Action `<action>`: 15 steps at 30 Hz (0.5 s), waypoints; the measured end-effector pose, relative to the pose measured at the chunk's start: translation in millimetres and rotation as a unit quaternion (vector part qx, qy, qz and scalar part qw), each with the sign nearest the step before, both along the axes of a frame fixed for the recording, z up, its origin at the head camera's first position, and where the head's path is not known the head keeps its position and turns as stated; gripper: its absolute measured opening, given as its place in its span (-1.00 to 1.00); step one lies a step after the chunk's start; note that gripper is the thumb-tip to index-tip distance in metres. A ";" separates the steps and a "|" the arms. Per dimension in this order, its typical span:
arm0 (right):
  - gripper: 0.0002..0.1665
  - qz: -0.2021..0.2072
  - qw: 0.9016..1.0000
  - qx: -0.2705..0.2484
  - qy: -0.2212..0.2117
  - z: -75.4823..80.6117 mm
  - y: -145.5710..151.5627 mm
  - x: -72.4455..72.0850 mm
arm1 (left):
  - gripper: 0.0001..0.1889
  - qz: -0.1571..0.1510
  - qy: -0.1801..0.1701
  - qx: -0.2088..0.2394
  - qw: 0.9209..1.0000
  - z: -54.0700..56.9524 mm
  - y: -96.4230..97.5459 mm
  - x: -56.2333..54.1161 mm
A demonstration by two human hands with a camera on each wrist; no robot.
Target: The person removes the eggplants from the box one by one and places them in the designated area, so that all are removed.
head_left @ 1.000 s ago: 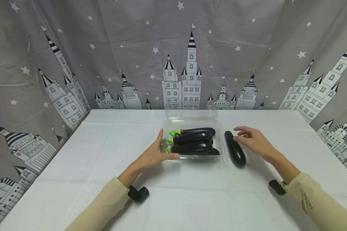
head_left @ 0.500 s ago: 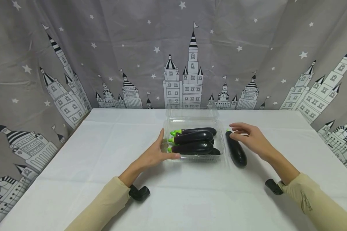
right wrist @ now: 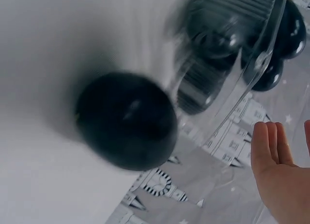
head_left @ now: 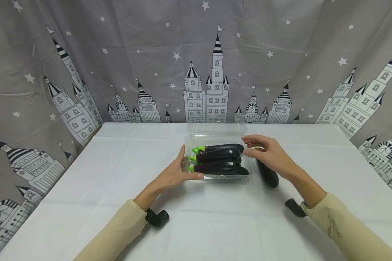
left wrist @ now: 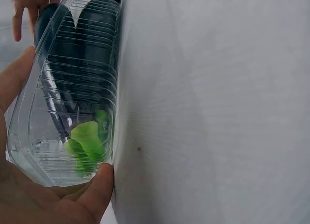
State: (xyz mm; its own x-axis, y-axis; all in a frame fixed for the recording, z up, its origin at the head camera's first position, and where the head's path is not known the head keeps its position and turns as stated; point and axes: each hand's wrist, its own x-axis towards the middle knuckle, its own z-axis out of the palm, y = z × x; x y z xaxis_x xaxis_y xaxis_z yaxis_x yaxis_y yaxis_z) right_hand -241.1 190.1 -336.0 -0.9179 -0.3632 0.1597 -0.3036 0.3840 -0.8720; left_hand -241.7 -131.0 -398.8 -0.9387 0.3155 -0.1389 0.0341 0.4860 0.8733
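A clear plastic container (head_left: pixel 214 177) with its lid raised at the back holds several dark eggplants (head_left: pixel 219 155) with green stems. My left hand (head_left: pixel 173 175) holds the container's near left corner, thumb along the front rim and fingers against the left side. In the left wrist view, the green stems (left wrist: pixel 87 139) show through its ribbed wall. One more eggplant (head_left: pixel 268 175) lies on the table right of the container, its upper end hidden by my right hand (head_left: pixel 271 154). That hand holds nothing; its extended fingertips are at the container's right edge, close to the eggplants inside.
A white cloth covers the table (head_left: pixel 215 224). Behind it hangs a grey curtain (head_left: pixel 264 36) printed with castles and stars. The transparent lid (head_left: pixel 217 127) stands between the container and the curtain.
My right hand has moved left from beside the loose eggplant, over its upper end to the container's right edge. My left hand and the container have stayed in place.
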 end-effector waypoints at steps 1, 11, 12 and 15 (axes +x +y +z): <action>-0.47 0.004 1.000 0.000 -0.004 0.9 -2.7 0.4 | 0.36 0.000 -0.001 0.002 1.000 -0.2 -0.1 0.0; -0.49 0.042 0.999 0.006 0.003 9.8 -33.5 2.6 | 0.35 0.002 -0.001 0.003 1.000 0.3 0.0 -1.9; -0.50 0.042 0.999 0.013 0.010 9.8 -36.8 2.1 | 0.35 0.002 -0.002 0.003 1.000 0.4 0.1 -1.8; -0.53 0.037 0.998 0.043 0.028 8.9 -45.4 0.6 | 0.35 -0.003 -0.003 0.008 1.000 0.2 0.0 -1.1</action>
State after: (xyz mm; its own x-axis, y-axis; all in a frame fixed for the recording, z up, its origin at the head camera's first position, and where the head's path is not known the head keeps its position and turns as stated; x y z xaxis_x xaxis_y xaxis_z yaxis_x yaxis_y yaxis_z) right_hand -240.5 144.7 -327.0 -0.8784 -0.4450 0.1744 -0.3809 0.4315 -0.8178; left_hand -242.8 -131.1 -398.6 -0.9361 0.3228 -0.1396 0.0316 0.4725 0.8808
